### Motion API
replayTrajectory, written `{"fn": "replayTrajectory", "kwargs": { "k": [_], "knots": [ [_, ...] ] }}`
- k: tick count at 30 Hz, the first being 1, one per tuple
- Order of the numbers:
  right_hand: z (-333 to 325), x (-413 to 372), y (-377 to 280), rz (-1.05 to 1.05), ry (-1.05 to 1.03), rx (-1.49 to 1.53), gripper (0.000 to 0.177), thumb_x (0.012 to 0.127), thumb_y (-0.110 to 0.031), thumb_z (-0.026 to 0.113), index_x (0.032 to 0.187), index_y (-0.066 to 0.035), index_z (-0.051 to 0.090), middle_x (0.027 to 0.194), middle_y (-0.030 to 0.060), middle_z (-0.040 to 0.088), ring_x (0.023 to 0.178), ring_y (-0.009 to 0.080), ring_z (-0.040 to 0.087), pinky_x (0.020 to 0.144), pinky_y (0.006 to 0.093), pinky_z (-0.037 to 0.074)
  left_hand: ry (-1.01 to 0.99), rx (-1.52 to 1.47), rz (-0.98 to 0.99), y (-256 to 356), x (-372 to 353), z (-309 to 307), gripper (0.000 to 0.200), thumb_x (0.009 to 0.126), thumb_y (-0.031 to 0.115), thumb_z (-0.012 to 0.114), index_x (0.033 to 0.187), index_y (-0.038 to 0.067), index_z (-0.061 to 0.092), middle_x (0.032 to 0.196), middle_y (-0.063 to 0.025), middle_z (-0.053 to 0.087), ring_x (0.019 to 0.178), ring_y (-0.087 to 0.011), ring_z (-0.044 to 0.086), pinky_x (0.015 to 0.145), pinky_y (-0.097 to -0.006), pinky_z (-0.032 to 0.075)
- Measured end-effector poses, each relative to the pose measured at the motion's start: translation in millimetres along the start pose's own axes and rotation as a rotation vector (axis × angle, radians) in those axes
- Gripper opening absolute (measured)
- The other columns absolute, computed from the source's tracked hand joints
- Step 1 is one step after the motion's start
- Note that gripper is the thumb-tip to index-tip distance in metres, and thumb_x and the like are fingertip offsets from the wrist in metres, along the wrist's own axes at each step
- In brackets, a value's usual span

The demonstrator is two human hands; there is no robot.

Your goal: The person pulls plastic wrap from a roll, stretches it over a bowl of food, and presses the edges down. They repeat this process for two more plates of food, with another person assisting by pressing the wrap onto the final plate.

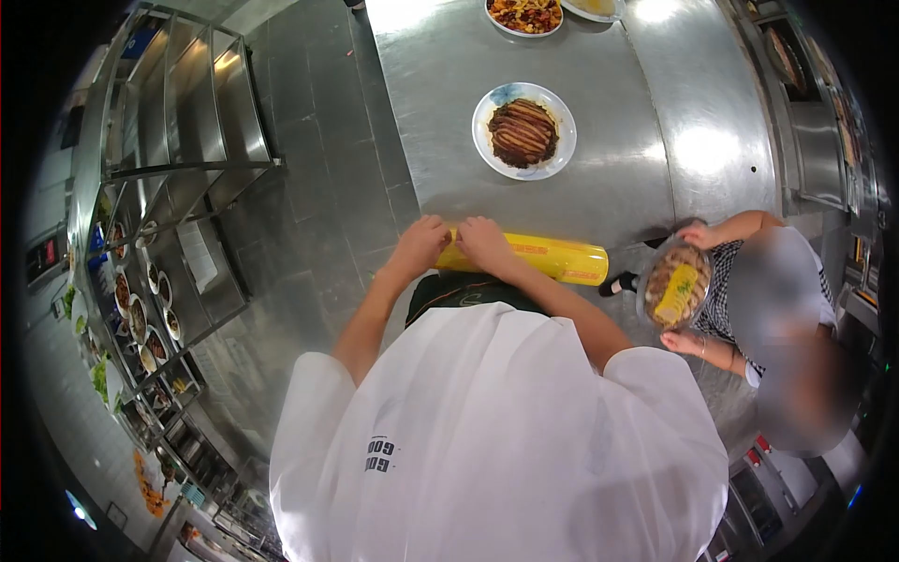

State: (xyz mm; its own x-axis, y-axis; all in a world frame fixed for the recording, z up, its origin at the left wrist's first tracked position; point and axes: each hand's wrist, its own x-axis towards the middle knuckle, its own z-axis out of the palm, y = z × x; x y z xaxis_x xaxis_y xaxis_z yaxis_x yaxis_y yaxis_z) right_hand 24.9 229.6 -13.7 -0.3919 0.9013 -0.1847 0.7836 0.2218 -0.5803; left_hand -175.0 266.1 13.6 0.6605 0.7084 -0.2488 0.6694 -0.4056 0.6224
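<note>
A yellow roll (552, 258) lies along the near edge of the steel table (449, 112). At its left end my left hand (423, 245) has its fingers curled closed. Right beside it, my right hand (482, 245) bends over the roll, its fingers also closed. What either hand pinches is too small to make out. Beyond the roll, a white plate (563, 110) with a blue pattern holds sliced brown meat (523, 134).
At the right, a co-worker (721, 290) holds a tray of food (676, 283). Two more plates of food (524, 13) stand at the table's far edge. Steel shelves (187, 103) line the left, with several filled dishes lower down.
</note>
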Motion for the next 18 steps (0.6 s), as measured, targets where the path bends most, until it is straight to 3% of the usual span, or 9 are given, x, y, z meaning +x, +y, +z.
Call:
{"fn": "replayTrajectory", "kwargs": {
  "k": [5, 7, 14, 16, 17, 18],
  "knots": [
    [0, 16, 26, -0.055, 0.005, -0.016, 0.013, 0.092, -0.019, 0.068, 0.095, -0.006, 0.065, 0.096, 0.0164, 0.066, 0.094, 0.0369, 0.063, 0.082, 0.0484, 0.05, 0.133, -0.084, 0.054, -1, 22, -8, 0.02, 0.08, 0.007, 0.077, 0.099, 0.005, 0.07, 0.105, -0.0132, 0.064, 0.105, -0.0346, 0.06, 0.093, -0.0431, 0.051],
    [-1, 16, 34, -0.025, 0.053, 0.173, 0.011, 0.093, -0.016, 0.066, 0.096, -0.005, 0.062, 0.094, 0.0171, 0.063, 0.094, 0.0386, 0.06, 0.084, 0.0489, 0.048, 0.136, -0.111, 0.06, -6, 28, 2, 0.023, 0.079, 0.008, 0.079, 0.099, 0.005, 0.069, 0.108, -0.0132, 0.065, 0.106, -0.0347, 0.059, 0.094, -0.0434, 0.05],
    [-1, 8, 41, -0.104, 0.069, 0.214, 0.016, 0.093, -0.014, 0.068, 0.103, -0.005, 0.06, 0.101, 0.0171, 0.063, 0.098, 0.0388, 0.058, 0.087, 0.0474, 0.047, 0.129, -0.156, 0.079, -24, 24, 25, 0.016, 0.083, 0.007, 0.074, 0.098, 0.005, 0.069, 0.102, -0.0117, 0.067, 0.101, -0.0348, 0.062, 0.092, -0.0438, 0.052],
    [-21, 6, 28, 0.136, -0.128, 0.584, 0.022, 0.092, -0.015, 0.071, 0.108, -0.005, 0.061, 0.105, 0.0163, 0.063, 0.1, 0.0372, 0.058, 0.089, 0.0456, 0.047, 0.135, -0.172, 0.083, -15, 18, 19, 0.014, 0.085, 0.007, 0.073, 0.098, 0.006, 0.069, 0.101, -0.0114, 0.067, 0.098, -0.0347, 0.063, 0.089, -0.0441, 0.052],
    [-23, 2, 28, 0.136, -0.129, 0.584, 0.022, 0.092, -0.015, 0.071, 0.108, -0.005, 0.061, 0.105, 0.0163, 0.063, 0.1, 0.0372, 0.058, 0.089, 0.0456, 0.047, 0.149, -0.208, 0.048, -8, 7, 18, 0.013, 0.086, 0.007, 0.072, 0.098, 0.006, 0.068, 0.1, -0.0115, 0.067, 0.095, -0.0344, 0.064, 0.086, -0.0438, 0.053],
    [-27, 1, 32, 0.006, -0.063, 0.457, 0.022, 0.091, -0.018, 0.072, 0.107, -0.006, 0.063, 0.104, 0.0156, 0.064, 0.101, 0.0373, 0.059, 0.09, 0.0461, 0.048, 0.163, -0.243, 0.012, 1, 0, 12, 0.011, 0.087, 0.007, 0.071, 0.097, 0.005, 0.068, 0.099, -0.0117, 0.066, 0.093, -0.034, 0.064, 0.083, -0.0435, 0.054]
  ]
}}
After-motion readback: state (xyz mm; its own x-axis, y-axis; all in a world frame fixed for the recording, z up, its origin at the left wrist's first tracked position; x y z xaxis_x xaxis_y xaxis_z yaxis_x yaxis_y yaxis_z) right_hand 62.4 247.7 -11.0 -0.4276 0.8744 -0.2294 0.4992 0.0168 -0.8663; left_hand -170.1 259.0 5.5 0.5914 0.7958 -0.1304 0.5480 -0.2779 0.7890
